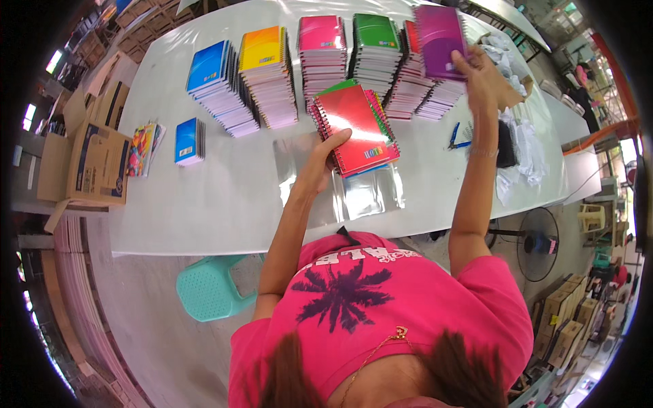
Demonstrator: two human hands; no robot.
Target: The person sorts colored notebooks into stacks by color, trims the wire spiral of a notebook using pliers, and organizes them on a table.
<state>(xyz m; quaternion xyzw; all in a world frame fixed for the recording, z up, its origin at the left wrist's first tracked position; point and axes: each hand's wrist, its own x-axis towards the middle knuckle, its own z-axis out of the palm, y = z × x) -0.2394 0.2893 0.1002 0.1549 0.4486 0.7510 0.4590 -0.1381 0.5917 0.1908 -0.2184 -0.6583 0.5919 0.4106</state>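
My left hand (323, 160) grips a small fanned pile of spiral notebooks, thumb over the red notebook (354, 126) on top. Green, pink and blue covers peek out around its edges. Under the pile lies a clear plastic sheet (306, 197) on the white table (224, 197). At the far right my right hand (484, 78) pinches a purple spiral notebook (439, 37) by its lower right corner, over the purple stack (439, 100). Beside it run tall stacks of red (408, 85), green (376, 30), pink (321, 32), yellow (262, 46) and blue notebooks (207, 64).
A short blue notebook stack (186, 141) and colourful printed covers (143, 149) lie left, near an open cardboard box (98, 163). Blue-handled pliers (459, 141) and crumpled white paper (524, 160) are at right. A turquoise stool (211, 289) and a fan (537, 243) stand off the table's near side.
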